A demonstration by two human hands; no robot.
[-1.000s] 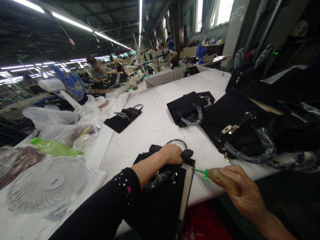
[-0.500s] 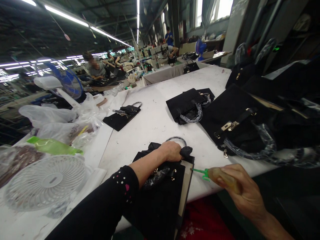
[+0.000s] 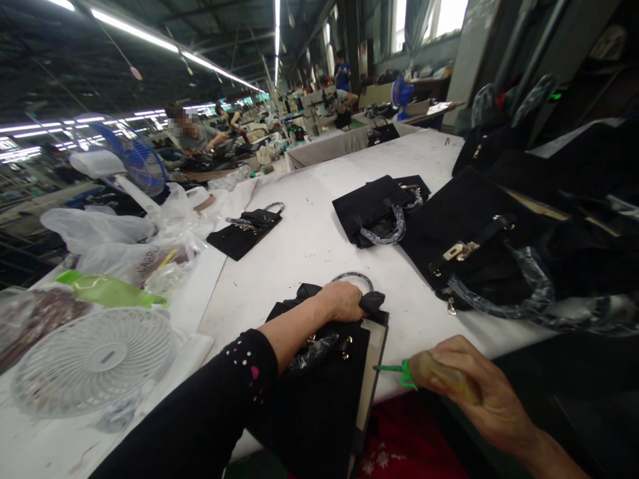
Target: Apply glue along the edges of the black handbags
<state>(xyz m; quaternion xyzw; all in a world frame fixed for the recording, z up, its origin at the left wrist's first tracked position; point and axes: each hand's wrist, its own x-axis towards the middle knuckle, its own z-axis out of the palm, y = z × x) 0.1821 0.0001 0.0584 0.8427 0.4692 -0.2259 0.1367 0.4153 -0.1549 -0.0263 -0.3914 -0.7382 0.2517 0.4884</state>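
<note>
A black handbag [image 3: 319, 406] lies in front of me at the table's near edge, its plastic-wrapped handles [image 3: 317, 352] folded down on it. My left hand [image 3: 342, 301] is closed on the bag's top edge, the fingertips hidden in the black fabric. Along the bag's right side a pale strip [image 3: 370, 366] shows between dark edges. In my right hand [image 3: 479, 386] is a yellowish squeeze bottle [image 3: 439, 376] with a green nozzle [image 3: 407, 371]. The nozzle's thin tip points left, at the edge of the pale strip; I cannot tell whether it touches.
More black handbags lie on the white table [image 3: 299, 239]: a small one [image 3: 247, 229] at left, another [image 3: 372, 209] beyond, a large one [image 3: 464, 246] at right. A white fan [image 3: 94, 362], plastic bags [image 3: 100, 229] and a blue fan [image 3: 132, 159] stand at left. A person [image 3: 192, 133] sits farther off.
My right hand has moved slightly down and left with the squeeze bottle, bringing the nozzle tip lower along the bag's right edge. My left hand stays on the bag.
</note>
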